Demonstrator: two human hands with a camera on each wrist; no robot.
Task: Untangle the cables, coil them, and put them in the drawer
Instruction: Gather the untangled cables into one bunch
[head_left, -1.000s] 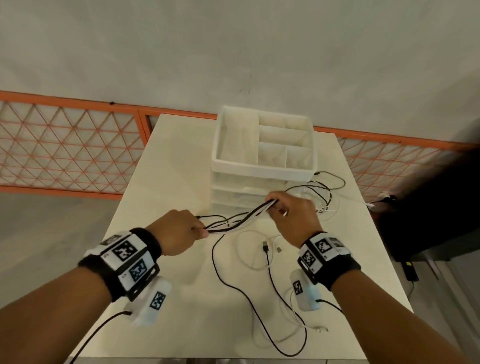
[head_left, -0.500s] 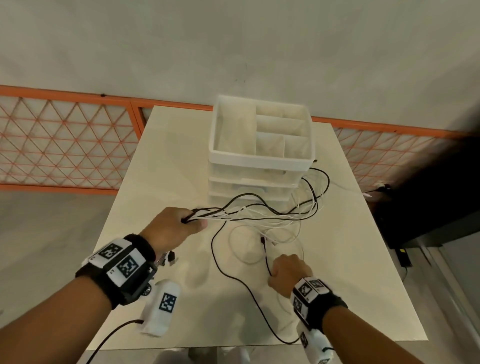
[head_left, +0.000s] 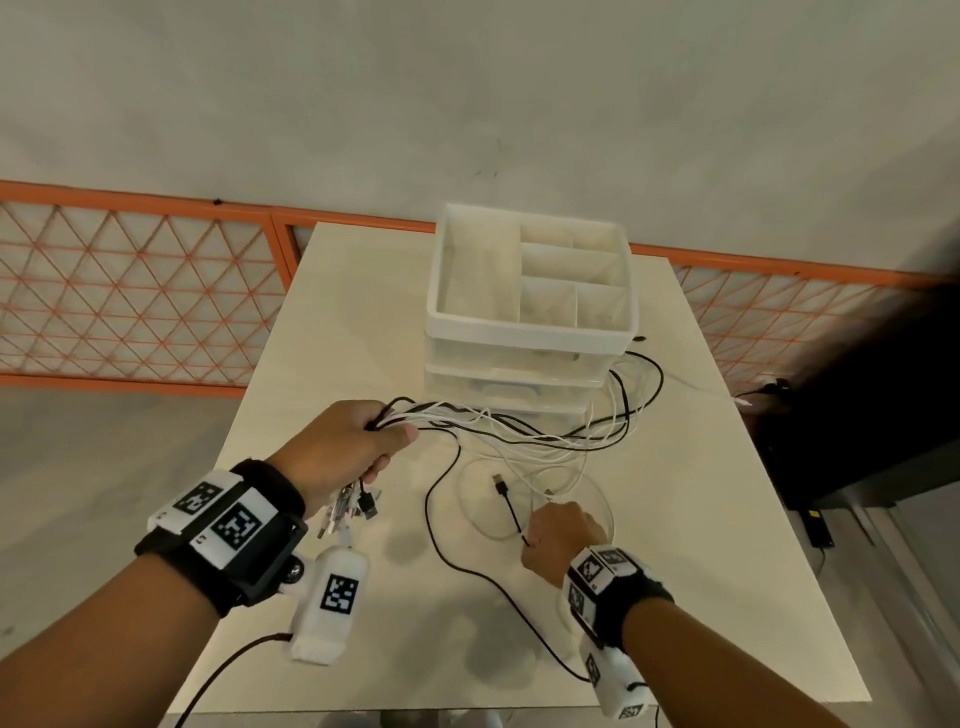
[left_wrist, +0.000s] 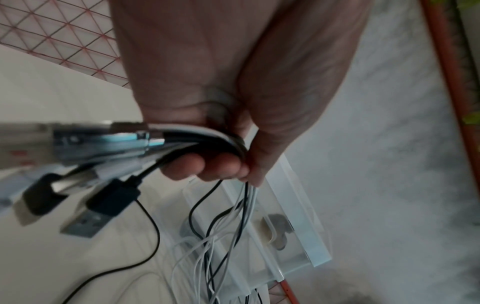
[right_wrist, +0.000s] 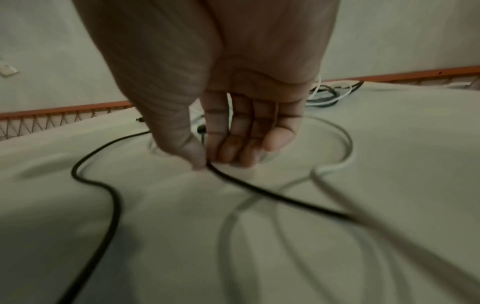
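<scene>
My left hand (head_left: 358, 447) grips a bundle of black and white cables (head_left: 519, 423) above the table, fingers curled round them (left_wrist: 207, 152). Several USB plugs (head_left: 353, 506) hang below that fist, and they show close up as the black USB plugs (left_wrist: 103, 202) in the left wrist view. The bundle runs right and loops beside the white drawer unit (head_left: 530, 358). My right hand (head_left: 558, 535) is low on the table and pinches a single black cable (right_wrist: 259, 192) between thumb and fingers. That cable's free plug end (head_left: 500, 484) lies just beyond the hand.
The drawer unit carries an open divided tray (head_left: 535, 332) on top; its drawers look closed. A loose white cable loop (head_left: 608, 514) lies on the white table (head_left: 332, 312) round my right hand. An orange mesh railing (head_left: 130, 291) stands behind, and dark furniture (head_left: 857, 426) to the right.
My right hand let go of the bundle, dropped toward me onto the table and took a single black cable. My left hand kept the bundle and rose a little.
</scene>
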